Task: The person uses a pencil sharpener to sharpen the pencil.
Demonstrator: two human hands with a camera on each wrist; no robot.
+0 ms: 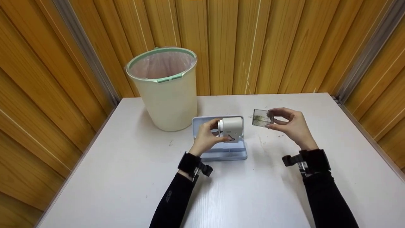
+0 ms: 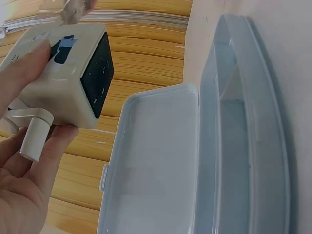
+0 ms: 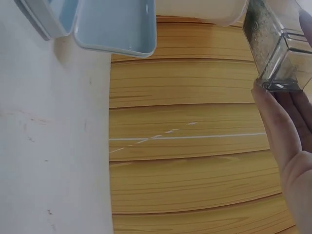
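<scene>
Two hands busy above open blue pencil case (image 1: 221, 152): left hand (image 1: 205, 137) wrapped round white crank sharpener (image 1: 231, 128) directly over it; right hand (image 1: 291, 125) pinching clear shavings drawer (image 1: 262, 117) right of case, kept level, lined bin (image 1: 164, 88) behind-left.

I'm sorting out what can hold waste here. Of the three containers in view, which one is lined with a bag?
The cream bin at the table's back left: a pinkish bag lines its green rim. The blue case and small clear box have none.

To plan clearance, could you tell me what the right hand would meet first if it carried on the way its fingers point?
Probably the white pencil sharpener in the left hand: the right hand, pinching the clear shavings drawer, points leftward at it. Depth is uncertain.
</scene>
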